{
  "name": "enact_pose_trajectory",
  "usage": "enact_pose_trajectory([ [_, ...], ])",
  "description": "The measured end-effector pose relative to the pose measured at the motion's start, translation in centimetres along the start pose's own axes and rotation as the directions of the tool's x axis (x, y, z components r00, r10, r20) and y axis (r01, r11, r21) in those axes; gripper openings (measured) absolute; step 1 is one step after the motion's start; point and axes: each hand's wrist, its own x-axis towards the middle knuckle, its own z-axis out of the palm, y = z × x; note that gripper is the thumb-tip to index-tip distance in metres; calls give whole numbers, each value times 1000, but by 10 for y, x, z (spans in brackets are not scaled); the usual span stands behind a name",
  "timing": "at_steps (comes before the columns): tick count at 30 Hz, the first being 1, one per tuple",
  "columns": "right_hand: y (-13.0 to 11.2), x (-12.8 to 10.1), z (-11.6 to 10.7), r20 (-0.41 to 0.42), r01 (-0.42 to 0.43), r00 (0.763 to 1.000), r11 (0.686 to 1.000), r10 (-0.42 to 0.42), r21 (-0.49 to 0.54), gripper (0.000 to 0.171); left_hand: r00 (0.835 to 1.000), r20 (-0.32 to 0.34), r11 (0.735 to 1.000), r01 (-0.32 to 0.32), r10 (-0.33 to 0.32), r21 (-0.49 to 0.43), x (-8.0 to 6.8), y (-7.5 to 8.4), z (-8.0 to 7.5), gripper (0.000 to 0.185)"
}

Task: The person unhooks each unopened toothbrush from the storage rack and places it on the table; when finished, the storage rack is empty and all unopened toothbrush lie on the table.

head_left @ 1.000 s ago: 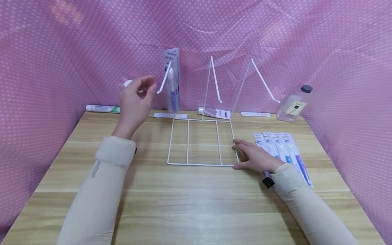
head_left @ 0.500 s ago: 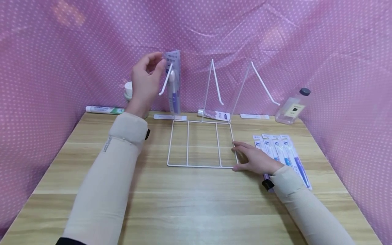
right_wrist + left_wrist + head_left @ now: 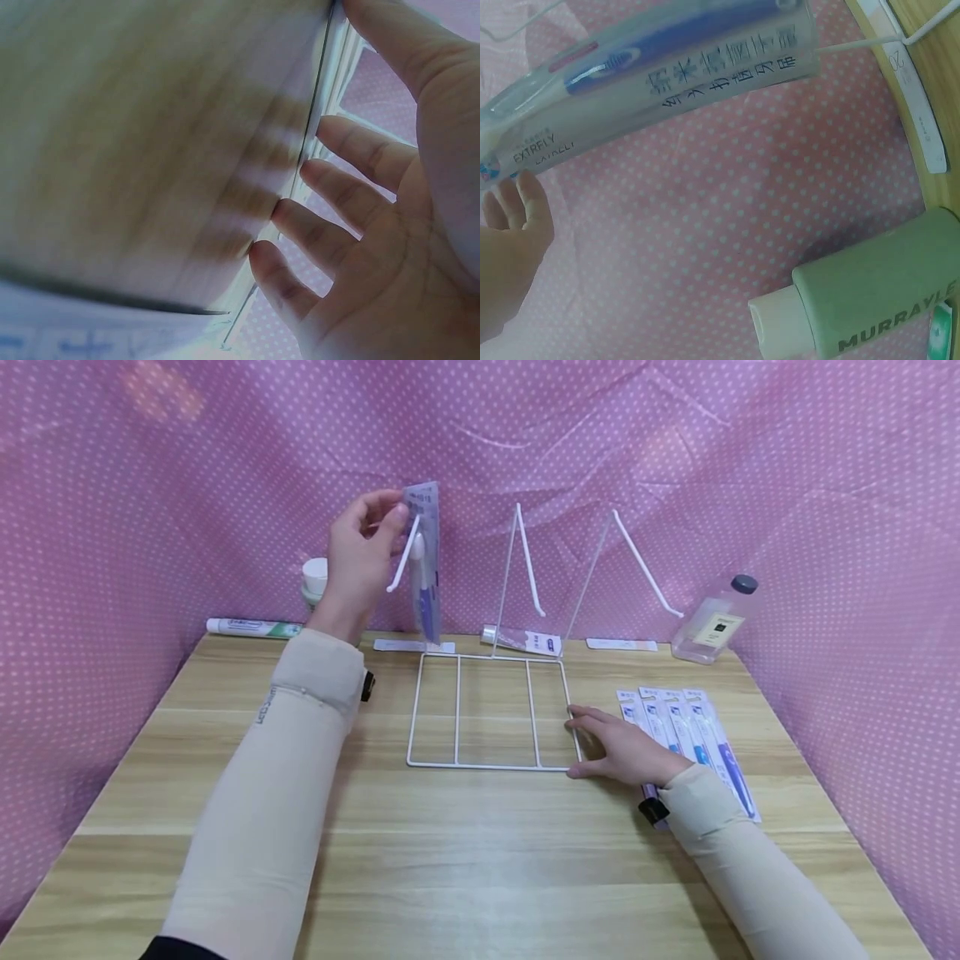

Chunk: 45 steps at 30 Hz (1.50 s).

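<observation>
- Toothbrush pack (image 3: 428, 578): standing nearly upright at the left prong (image 3: 403, 553) of the white rack (image 3: 457, 710); its long axis is running up and down, the foot leaning slightly right, brush head pointing up, purple handle pointing down.
- Left hand (image 3: 362, 550): reaching up beside the pack's top, thumb and fingers bending toward its left edge; whether they are pinching it, one cannot tell.
- Right hand (image 3: 618, 748): resting low at the right side of the rack's base, fingers spreading wide, fingertips touching it, thumb lying near the front corner.
- Left wrist view: showing "EXTRFLY" lettering near the pack's top end, and a green bottle (image 3: 881, 285), whose body the left hand is largely hiding in the head view.
- Head view alone: showing further toothbrush packs (image 3: 678, 727) clearly, lying side by side on the wooden table (image 3: 480, 868) near the right hand.
</observation>
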Motion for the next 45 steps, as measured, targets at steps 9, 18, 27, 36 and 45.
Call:
enact_pose_trajectory([
  [9, -1, 0, 0, -2, 1, 1000, 1000, -1, -5, 81, 999, 40, 999, 15, -14, -47, -2, -3, 0, 26],
  [18, 0, 0, 0, -3, 0, 1000, 1000, 0, -3, 80, 993, 120, 996, 34, -24, -82, -20, -7, -5, 30],
  [27, 0, -1, 0, -9, 11, 1000, 1000, -11, 6, 80, 993, 109, 993, -35, 47, -113, -57, -7, -15, 28],
  [36, 2, -2, 0, -12, 22, 1000, 1000, -22, 8, 79, 982, 129, 985, -122, 137, -118, -101, -3, -30, 24],
  [45, 1, -1, -1, -9, 19, 1000, 1000, -19, 7, 81, 966, 101, 964, -220, 236, -152, -128, 13, -37, 24],
])
